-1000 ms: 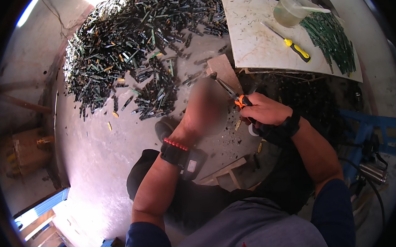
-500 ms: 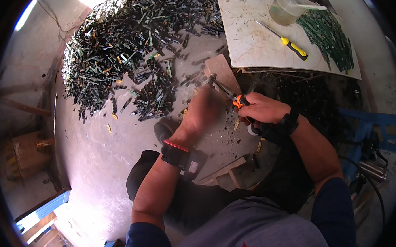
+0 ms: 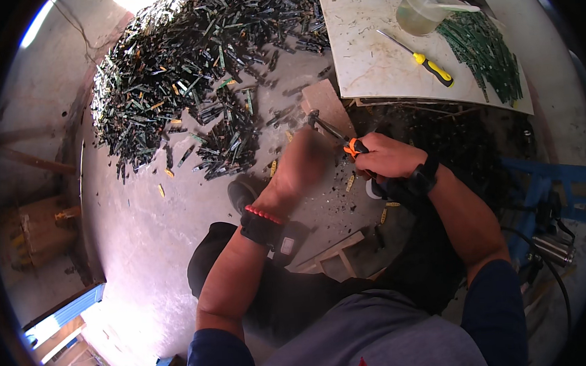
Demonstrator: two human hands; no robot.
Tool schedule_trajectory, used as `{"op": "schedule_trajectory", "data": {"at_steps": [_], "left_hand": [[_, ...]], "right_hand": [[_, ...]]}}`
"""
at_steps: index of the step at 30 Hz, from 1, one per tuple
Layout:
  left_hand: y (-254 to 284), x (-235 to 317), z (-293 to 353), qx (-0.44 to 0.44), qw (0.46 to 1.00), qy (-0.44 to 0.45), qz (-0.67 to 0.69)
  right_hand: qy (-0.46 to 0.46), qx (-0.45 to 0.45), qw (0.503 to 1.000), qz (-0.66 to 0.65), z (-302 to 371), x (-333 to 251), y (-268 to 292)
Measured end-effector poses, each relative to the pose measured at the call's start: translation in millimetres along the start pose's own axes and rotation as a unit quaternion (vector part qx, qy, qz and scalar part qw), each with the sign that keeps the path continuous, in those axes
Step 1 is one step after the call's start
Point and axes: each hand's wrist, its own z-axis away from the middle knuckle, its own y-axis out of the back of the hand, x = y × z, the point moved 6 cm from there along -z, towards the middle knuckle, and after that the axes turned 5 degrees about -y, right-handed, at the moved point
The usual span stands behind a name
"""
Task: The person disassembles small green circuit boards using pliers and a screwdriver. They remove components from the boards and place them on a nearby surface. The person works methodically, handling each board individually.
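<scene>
My right hand [image 3: 392,156] is closed round the orange and black handles of a pair of pliers [image 3: 353,147]. The long metal jaws slant up and left, and their tip sits over a flat reddish-brown block [image 3: 328,103] on the floor. A small dark piece [image 3: 313,116] shows at the jaw tip; its kind is too small to make out. Close beside the jaws is my left hand [image 3: 305,161], smeared in the picture, so its fingers and anything in them cannot be seen.
A large heap of dark, narrow strips [image 3: 187,69] spreads over the floor ahead and left. At the upper right, a pale board [image 3: 366,53] bears a yellow-handled screwdriver [image 3: 434,68], a clear plastic jug [image 3: 411,18] and green strips [image 3: 482,54]. A wooden frame [image 3: 340,253] lies near my legs.
The pliers and both hands keep almost the same place over the block. My right hand has shifted very slightly left and up.
</scene>
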Motion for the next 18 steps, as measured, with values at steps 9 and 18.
{"op": "schedule_trajectory", "data": {"at_steps": [9,18], "left_hand": [[2.8,-22.3,2.4,0.043,0.970,0.158,0.178],[7.2,-17.9,-1.5,0.020,0.972,0.128,0.198]], "right_hand": [[-0.028,-0.024,0.999,-0.027,6.5,-3.5,-1.6],[-0.003,-0.010,1.000,-0.023,3.3,-2.1,-2.1]]}}
